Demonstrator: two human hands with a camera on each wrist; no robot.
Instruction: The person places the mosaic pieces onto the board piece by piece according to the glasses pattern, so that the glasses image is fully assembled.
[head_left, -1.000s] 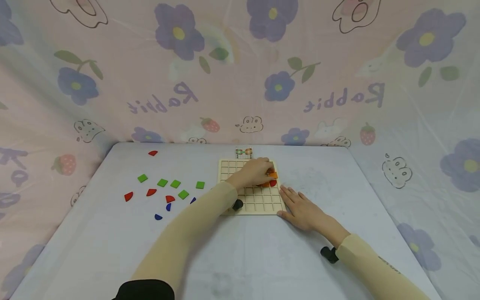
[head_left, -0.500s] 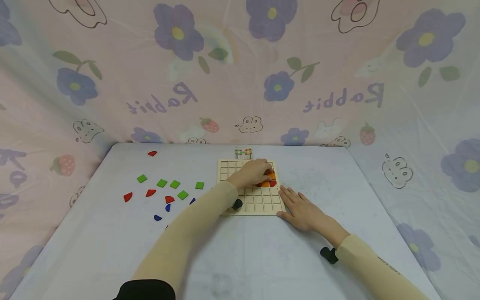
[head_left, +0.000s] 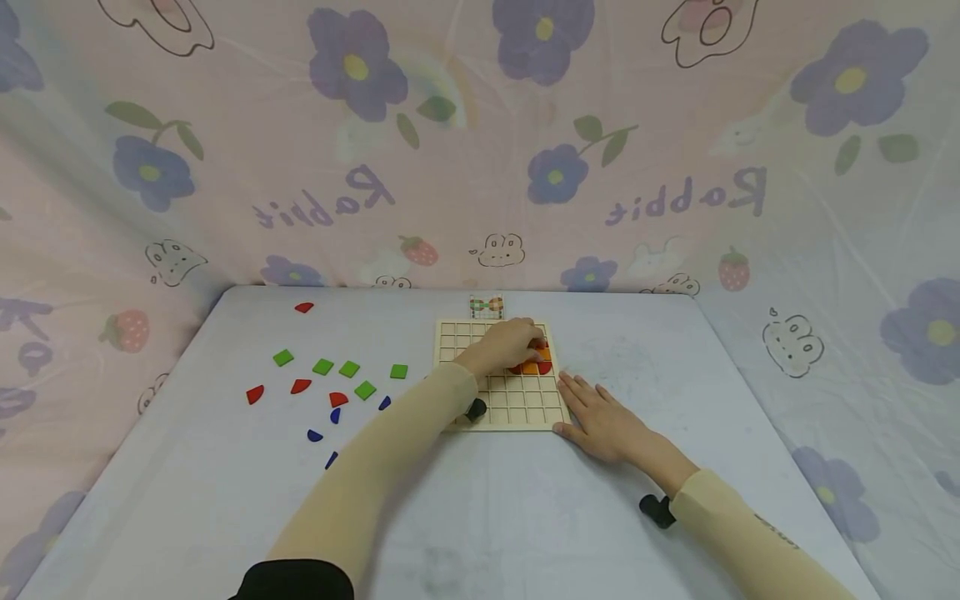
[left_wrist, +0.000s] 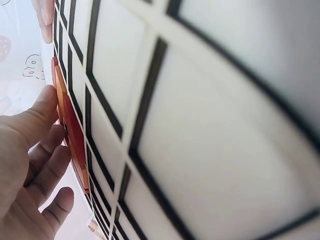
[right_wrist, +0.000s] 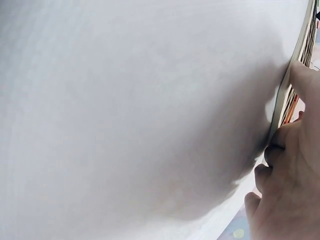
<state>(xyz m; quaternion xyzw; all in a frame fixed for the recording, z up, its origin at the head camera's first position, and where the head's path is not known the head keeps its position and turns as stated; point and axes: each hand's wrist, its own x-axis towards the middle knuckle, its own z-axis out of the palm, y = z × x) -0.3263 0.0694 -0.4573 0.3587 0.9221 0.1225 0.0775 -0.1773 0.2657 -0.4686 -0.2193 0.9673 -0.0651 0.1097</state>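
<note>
Since the earlier frame, the orange piece [head_left: 543,354] that jutted toward the right rim has come into line with its neighbours on the grid board [head_left: 517,406], and another blue piece [head_left: 331,460] now shows beside your left sleeve [head_left: 390,442]. The fingers of your left hand [head_left: 504,343] stand apart, thumb and tips at the orange piece and the red pieces [head_left: 545,367] on the board's right half; you seem to press rather than pinch, probably so they sit flush in the cells. Your right hand [head_left: 606,423] holds nothing: its fingers lie straight against the board's right edge, thumb by the near right corner, likely bracing it against your left hand's push. Just beyond the board's far edge lies a patterned card [head_left: 487,307], presumably kept there to be seen past your arms. To the left of the board, on the worktop [head_left: 525,517], green squares [head_left: 399,372], red wedges [head_left: 255,395] and blue half-rounds [head_left: 315,435] lie loose and apart, which would suit your left hand's reach; your forearm may hide others.
</note>
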